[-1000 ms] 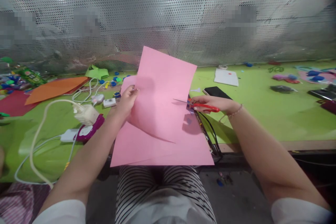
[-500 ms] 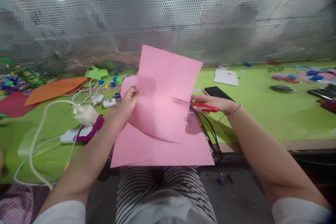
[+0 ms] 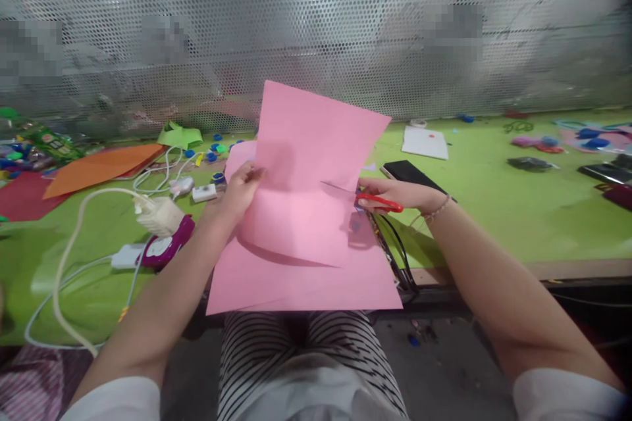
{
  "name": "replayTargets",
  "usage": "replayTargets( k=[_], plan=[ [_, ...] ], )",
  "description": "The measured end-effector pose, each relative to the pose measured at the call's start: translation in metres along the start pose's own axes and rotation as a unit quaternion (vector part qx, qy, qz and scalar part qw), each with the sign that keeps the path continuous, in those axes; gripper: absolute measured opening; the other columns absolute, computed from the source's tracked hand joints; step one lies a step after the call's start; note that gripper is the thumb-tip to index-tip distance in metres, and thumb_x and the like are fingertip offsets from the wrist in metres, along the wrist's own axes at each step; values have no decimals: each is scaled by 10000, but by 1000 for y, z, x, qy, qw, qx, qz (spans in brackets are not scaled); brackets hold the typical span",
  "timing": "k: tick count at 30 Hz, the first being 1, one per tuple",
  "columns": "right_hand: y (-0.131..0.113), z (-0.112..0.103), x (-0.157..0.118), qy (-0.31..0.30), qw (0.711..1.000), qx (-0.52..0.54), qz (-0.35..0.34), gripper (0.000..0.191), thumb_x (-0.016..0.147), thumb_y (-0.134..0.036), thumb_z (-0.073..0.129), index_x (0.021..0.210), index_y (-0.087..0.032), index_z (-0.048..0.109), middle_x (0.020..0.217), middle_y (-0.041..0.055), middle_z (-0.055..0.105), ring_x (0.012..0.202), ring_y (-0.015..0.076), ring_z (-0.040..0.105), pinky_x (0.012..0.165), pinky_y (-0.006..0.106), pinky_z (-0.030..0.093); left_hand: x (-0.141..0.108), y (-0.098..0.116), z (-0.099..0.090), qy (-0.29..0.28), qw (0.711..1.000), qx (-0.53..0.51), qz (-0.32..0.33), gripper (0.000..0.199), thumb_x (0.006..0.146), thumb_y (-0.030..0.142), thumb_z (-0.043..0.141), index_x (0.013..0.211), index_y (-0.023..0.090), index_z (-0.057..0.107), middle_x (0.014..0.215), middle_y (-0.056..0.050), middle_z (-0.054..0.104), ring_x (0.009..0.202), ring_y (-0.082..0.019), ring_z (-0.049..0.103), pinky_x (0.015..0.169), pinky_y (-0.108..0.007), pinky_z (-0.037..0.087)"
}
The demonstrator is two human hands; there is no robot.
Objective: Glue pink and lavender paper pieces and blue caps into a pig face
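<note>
A pink sheet of paper (image 3: 316, 138) is held up and bends at mid-height. My left hand (image 3: 243, 187) pinches its left edge between thumb and fingers. In my right hand (image 3: 382, 194) are red-handled scissors (image 3: 388, 203), with the fingers closed around the grips. Their blade lies across the sheet from its right edge, where a cut runs in and the lower part curls away from the upper. Underneath, a larger pink sheet (image 3: 296, 286) lies flat and reaches over the table's front edge.
On the left are a purple power strip (image 3: 170, 247) with a white plug (image 3: 160, 216), white cables, orange paper (image 3: 101, 170) and bottle caps. A black phone (image 3: 412, 174) and a white pad (image 3: 424, 143) lie on the right. A perforated metal panel (image 3: 316, 20) stands behind.
The upper part of the held sheet has spread to the right, and the cut at its right edge gapes wider. The scissors have shifted slightly left. My left hand keeps its grip.
</note>
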State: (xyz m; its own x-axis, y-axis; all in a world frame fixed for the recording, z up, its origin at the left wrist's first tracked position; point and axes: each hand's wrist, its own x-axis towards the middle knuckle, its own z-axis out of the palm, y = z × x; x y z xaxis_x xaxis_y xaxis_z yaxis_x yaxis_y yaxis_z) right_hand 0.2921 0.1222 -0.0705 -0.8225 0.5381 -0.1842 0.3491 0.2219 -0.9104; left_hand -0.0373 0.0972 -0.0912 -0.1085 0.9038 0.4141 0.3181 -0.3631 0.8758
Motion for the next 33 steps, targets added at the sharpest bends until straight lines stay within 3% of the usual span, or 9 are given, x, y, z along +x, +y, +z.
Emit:
replayTargets(
  k=[8, 17, 28, 33],
  plan=[
    [-10, 1, -2, 10, 999, -35, -25, 419, 852, -374, 539, 1191, -147, 439, 657, -55, 424, 494, 43, 330, 434, 194, 276, 2, -3, 0, -26, 998, -47, -13, 176, 767, 354, 598, 818, 188, 565, 763, -10, 603, 684, -143, 562, 644, -260, 439],
    [-7, -1, -3, 23, 998, -47, 17, 262, 852, -358, 547, 996, -151, 477, 606, -66, 419, 448, 28, 341, 406, 176, 284, 3, -5, 1, -32, 998, -60, 8, 207, 776, 357, 592, 879, 178, 582, 904, -42, 655, 823, -167, 605, 755, -284, 464],
    [-10, 2, -4, 17, 999, -33, 11, 502, 854, -381, 553, 1243, -158, 327, 601, -71, 429, 438, 39, 378, 381, 178, 262, 3, -8, 1, -34, 998, -60, -7, 273, 749, 390, 608, 912, 174, 574, 903, -40, 660, 815, -167, 606, 714, -270, 460],
    [-8, 4, -5, -2, 999, -2, -36, 383, 876, -402, 510, 1136, -155, 376, 586, -73, 394, 453, 50, 354, 417, 194, 282, 1, -5, 4, -40, 996, -74, -21, 275, 750, 387, 600, 914, 170, 565, 839, -33, 652, 757, -160, 603, 686, -270, 452]
  ],
)
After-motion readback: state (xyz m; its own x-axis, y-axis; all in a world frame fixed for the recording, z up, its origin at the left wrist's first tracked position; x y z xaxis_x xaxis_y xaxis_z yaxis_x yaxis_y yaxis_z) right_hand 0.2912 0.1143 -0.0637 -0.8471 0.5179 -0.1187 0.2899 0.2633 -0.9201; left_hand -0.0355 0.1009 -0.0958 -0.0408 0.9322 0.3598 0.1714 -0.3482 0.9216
